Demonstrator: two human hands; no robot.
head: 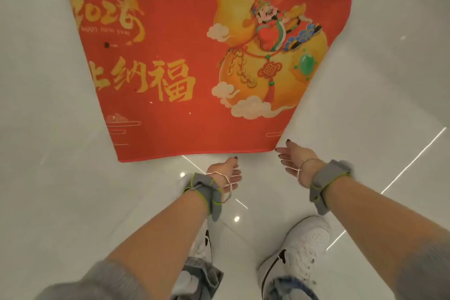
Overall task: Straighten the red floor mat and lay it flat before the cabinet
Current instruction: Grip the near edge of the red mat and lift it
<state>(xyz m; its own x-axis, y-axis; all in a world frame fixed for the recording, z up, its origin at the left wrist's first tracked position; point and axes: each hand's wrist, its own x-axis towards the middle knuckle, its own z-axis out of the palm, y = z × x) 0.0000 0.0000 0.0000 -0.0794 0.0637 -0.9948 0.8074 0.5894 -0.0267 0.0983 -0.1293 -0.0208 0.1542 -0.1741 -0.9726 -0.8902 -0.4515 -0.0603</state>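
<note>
The red floor mat (185, 61) lies spread on the glossy white tile floor, printed with gold "2026" lettering, Chinese characters and a figure on a yellow gourd. Its near edge runs just ahead of my hands. My left hand (225, 174) hovers a little short of that near edge, fingers apart, holding nothing. My right hand (293, 156) is beside the mat's near right corner, palm open, fingertips almost at the corner; contact is unclear. Both wrists wear grey straps and thin bangles. The mat's far end runs out of the top of the frame.
White tile floor (48, 105) surrounds the mat on the left, right and near side, with bright light reflections. My two white sneakers (297, 251) stand just behind my hands. No cabinet shows in the frame.
</note>
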